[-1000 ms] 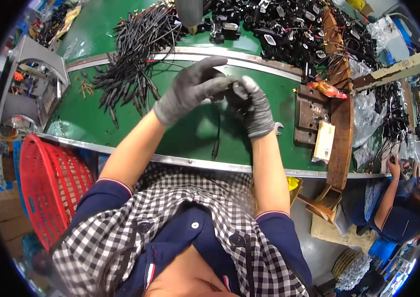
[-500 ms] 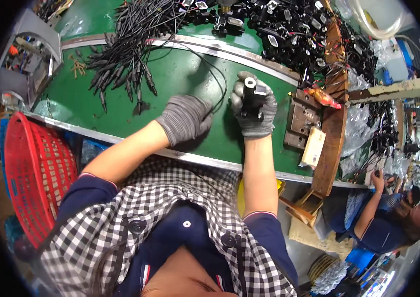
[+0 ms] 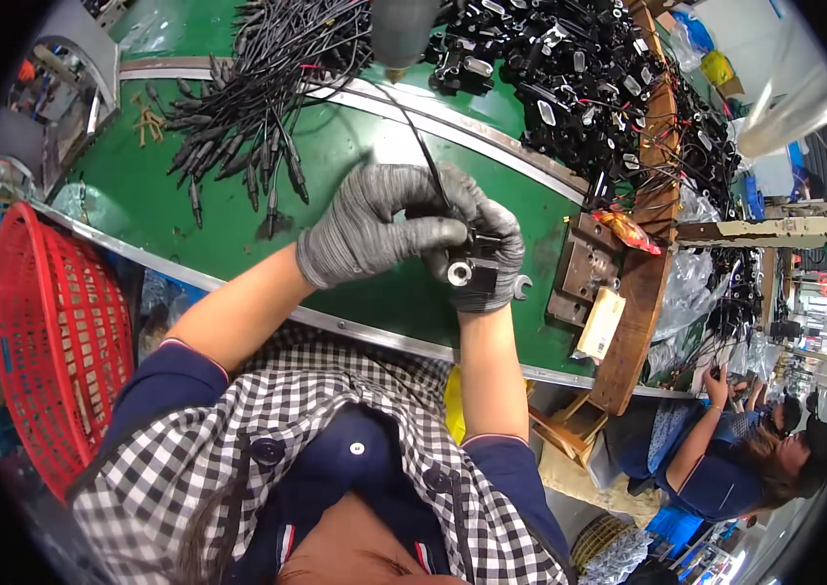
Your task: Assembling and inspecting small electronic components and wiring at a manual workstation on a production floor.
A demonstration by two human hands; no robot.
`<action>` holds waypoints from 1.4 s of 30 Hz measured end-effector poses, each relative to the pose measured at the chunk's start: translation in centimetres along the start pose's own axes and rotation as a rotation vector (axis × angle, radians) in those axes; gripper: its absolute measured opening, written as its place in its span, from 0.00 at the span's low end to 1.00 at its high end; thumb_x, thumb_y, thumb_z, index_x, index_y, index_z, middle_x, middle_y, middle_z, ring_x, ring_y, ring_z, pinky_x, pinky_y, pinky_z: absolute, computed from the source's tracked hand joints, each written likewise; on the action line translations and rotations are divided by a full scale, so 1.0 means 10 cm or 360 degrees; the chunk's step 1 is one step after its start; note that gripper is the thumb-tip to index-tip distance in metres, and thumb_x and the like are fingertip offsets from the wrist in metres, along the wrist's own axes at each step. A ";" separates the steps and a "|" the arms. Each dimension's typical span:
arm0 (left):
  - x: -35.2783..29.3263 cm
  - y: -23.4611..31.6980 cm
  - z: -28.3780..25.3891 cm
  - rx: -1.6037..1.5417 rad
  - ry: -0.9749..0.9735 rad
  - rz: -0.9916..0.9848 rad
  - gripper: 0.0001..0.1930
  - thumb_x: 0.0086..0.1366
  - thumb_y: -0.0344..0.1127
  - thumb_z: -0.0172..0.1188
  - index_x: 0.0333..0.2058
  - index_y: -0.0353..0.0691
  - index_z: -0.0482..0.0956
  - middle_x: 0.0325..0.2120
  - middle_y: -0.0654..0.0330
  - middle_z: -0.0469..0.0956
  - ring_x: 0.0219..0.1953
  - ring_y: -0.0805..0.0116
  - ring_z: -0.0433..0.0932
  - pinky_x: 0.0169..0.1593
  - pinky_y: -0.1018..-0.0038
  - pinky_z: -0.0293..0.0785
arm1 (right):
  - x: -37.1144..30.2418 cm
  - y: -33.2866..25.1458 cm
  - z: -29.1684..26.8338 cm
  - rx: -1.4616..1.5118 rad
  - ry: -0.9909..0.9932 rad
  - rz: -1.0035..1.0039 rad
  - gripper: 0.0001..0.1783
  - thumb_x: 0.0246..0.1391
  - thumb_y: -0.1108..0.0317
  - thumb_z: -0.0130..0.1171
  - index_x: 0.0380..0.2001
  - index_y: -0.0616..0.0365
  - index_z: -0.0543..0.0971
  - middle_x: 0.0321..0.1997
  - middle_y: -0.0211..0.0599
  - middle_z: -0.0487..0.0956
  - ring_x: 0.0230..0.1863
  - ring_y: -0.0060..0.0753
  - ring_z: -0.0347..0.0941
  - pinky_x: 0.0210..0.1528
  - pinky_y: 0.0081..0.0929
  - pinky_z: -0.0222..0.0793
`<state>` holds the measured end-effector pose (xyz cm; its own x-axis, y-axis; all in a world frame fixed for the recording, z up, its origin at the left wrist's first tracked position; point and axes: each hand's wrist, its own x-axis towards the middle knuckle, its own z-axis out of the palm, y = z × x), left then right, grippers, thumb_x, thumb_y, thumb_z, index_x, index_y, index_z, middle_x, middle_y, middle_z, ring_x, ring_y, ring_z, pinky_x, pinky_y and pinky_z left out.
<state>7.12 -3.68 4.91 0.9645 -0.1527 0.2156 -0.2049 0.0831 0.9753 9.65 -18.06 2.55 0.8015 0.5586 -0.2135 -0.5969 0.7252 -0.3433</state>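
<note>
Both my hands wear grey knit gloves and meet above the green bench. My right hand point(image 3: 496, 249) is closed round a black part point(image 3: 475, 277) with a round, metal-ringed hole facing up. Between its thumb and fingers, my left hand point(image 3: 374, 224) pinches a black cable point(image 3: 420, 141) against the top of that part. The cable's end is hidden by the fingers. A silver open-ended wrench head point(image 3: 523, 287) pokes out beside my right hand; its handle is hidden. At the far left lies a heap of black cables point(image 3: 267, 107) with plugs at their ends.
Black housings point(image 3: 570, 83) are piled at the back right. A metal block fixture point(image 3: 584, 263) stands by the wooden divider point(image 3: 646, 292). A grey cylinder point(image 3: 402, 34) with a brass-coloured tip hangs overhead. At left is a red basket point(image 3: 62, 341); another person point(image 3: 726, 468) works at right.
My left hand has moved right and up to the right hand, bringing the cable to the black part. My right hand has turned the part and come slightly nearer. The hanging cylinder shows lower now.
</note>
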 end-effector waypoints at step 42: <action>-0.02 -0.45 -0.18 -0.0318 -0.0038 -0.0653 0.09 0.61 0.37 0.56 0.33 0.36 0.76 0.25 0.67 0.75 0.27 0.81 0.71 0.32 0.83 0.68 | 0.25 0.05 -0.50 -0.2005 0.0420 -0.0934 0.11 0.54 0.67 0.51 0.36 0.63 0.76 0.31 0.40 0.77 0.32 0.31 0.74 0.39 0.26 0.70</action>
<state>8.14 -2.27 0.38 0.9546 -0.2348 -0.1832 0.2316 0.1988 0.9523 11.53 -18.33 -2.75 0.9851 0.1138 0.1293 0.1404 -0.0958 -0.9855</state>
